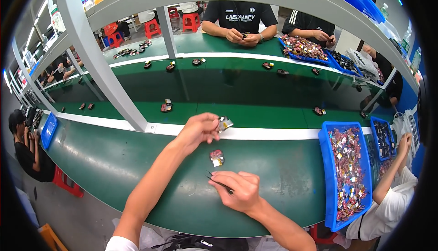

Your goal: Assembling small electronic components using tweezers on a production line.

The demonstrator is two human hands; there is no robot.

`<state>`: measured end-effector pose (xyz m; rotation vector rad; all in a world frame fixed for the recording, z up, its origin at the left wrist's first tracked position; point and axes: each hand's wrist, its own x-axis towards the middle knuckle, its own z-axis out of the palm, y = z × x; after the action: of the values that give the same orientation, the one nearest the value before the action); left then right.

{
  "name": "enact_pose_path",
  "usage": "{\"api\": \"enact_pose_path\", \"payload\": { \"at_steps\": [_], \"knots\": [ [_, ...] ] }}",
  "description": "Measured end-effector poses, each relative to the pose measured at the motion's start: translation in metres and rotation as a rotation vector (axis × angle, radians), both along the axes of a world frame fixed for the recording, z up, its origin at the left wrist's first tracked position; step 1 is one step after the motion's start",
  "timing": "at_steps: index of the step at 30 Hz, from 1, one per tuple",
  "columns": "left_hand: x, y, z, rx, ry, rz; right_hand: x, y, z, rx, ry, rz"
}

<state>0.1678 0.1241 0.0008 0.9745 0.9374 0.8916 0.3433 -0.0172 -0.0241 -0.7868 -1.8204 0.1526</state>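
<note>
My left hand (199,131) is stretched out over the white rail at the belt's near edge. Between its fingertips is a small electronic part (225,124) with a silvery, yellowish piece, somewhat blurred. Black tweezers (222,183) are gripped in my right hand (241,191), low over the green worktop, their tips pointing up and left. Just beyond those tips lies a small black-cased assembly (216,157) with a reddish circuit board and a white-and-yellow piece at its near end; neither hand touches it.
A blue tray (323,173) full of reddish small boards stands on my right, with a smaller blue tray (375,119) beyond it. Several assemblies (167,106) lie along the green belt (219,84). A grey frame post (98,59) rises at the left. People work opposite and on both sides.
</note>
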Motion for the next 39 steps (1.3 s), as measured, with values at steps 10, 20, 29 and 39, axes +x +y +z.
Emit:
{"api": "enact_pose_path", "payload": {
  "at_steps": [10,20,29,39],
  "knots": [
    [-0.026,-0.109,-0.009,0.04,0.097,0.148,-0.001,-0.014,0.007,-0.642,0.551,0.141],
    [-0.011,-0.122,-0.017,0.143,0.136,0.181,0.006,-0.002,-0.001,-0.605,0.434,-0.025],
    [-0.006,-0.127,-0.015,0.196,0.131,0.237,0.003,-0.004,0.005,-0.493,0.332,-0.07],
    [-0.004,-0.128,-0.015,0.218,0.17,0.189,0.005,-0.002,0.002,-0.532,0.306,-0.079]
  ]
}}
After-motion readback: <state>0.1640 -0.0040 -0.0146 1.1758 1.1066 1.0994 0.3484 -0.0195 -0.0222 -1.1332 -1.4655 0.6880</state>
